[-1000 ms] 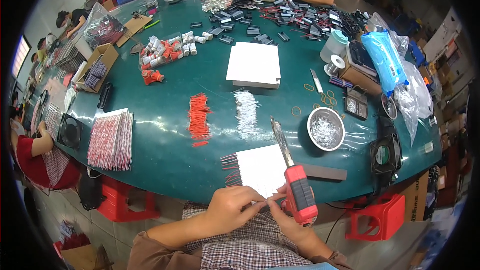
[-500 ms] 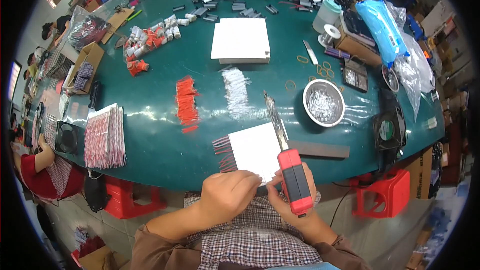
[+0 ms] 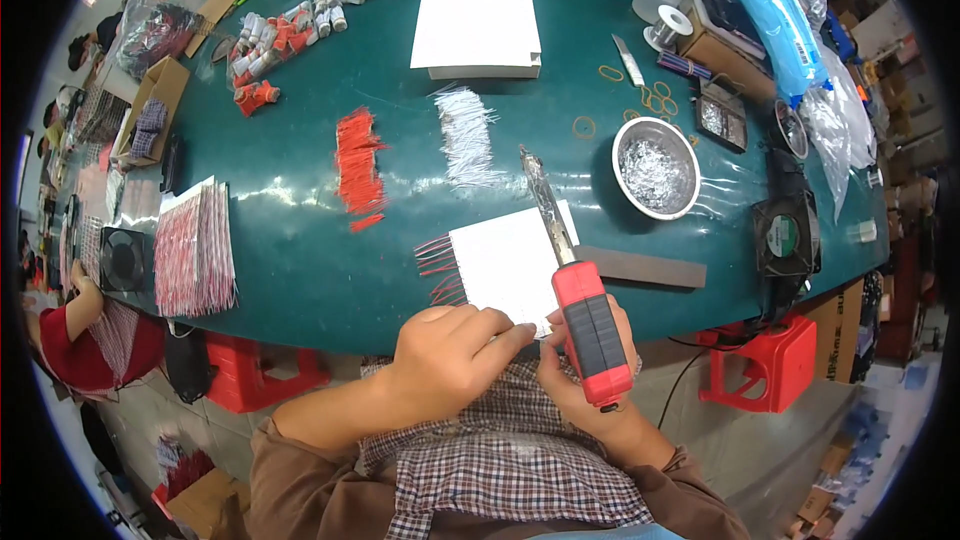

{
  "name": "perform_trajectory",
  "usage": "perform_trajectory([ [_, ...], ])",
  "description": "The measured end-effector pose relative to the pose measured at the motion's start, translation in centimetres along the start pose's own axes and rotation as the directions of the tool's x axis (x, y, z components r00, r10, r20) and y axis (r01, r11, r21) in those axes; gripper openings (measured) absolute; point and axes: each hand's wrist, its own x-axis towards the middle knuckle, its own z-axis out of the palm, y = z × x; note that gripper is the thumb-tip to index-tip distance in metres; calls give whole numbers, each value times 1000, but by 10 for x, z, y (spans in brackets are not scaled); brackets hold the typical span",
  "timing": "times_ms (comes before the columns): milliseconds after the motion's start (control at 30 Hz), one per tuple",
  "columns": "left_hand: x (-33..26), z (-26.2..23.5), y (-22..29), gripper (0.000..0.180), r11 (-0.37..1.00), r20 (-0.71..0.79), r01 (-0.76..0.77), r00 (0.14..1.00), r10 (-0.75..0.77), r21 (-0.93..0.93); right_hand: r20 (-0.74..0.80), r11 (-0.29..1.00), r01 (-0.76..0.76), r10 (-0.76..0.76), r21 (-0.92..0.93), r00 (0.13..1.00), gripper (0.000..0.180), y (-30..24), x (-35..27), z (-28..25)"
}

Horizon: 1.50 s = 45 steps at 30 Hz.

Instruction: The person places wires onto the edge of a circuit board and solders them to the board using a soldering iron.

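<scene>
My right hand (image 3: 562, 380) is wrapped round a red and black soldering gun (image 3: 594, 335), its long metal tip pointing away over a white card (image 3: 505, 260). Red wires (image 3: 437, 270) stick out from the card's left edge. At the card's near corner my left hand (image 3: 448, 355) is closed in a pinch, close to the right fingertips; whatever it pinches is too small to make out. Beyond the card lie a pile of short red wires (image 3: 360, 165) and a pile of white wires (image 3: 467, 140).
A white bowl (image 3: 692, 175) of shiny metal bits stands right of the card, with a grey bar (image 3: 650, 268) nearer. White card stacks (image 3: 478, 30) lie farther back. Wired cards (image 3: 195, 255) sit left; a small black fan (image 3: 785, 237) stands right. A person's arm (image 3: 85, 310) shows far left.
The whole view has tilted, so table things sit higher in the picture. My left fingers have shifted slightly at the card's corner; the soldering gun stays in my right hand.
</scene>
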Motion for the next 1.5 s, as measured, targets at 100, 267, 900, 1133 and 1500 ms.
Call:
perform_trajectory([
  [100,4,-2,-4,27,994,-20,-68,997,70,80,45,1000,-17,17,-3,999,48,-4,3,2],
  [267,12,-2,-9,26,985,-109,-107,986,123,138,18,980,-16,20,-197,1000,44,1,2,3],
  [900,13,21,-8,16,-179,556,566,614,-561,-805,-198,865,-205,324,458,925,54,-3,24,24],
  [1133,6,18,-15,12,-38,519,613,632,-576,-789,-188,895,-170,266,413,945,56,0,25,25],
  [1500,-1,-14,-29,12,838,267,377,920,-288,-395,170,887,-369,333,277,928,59,-8,14,7],
])
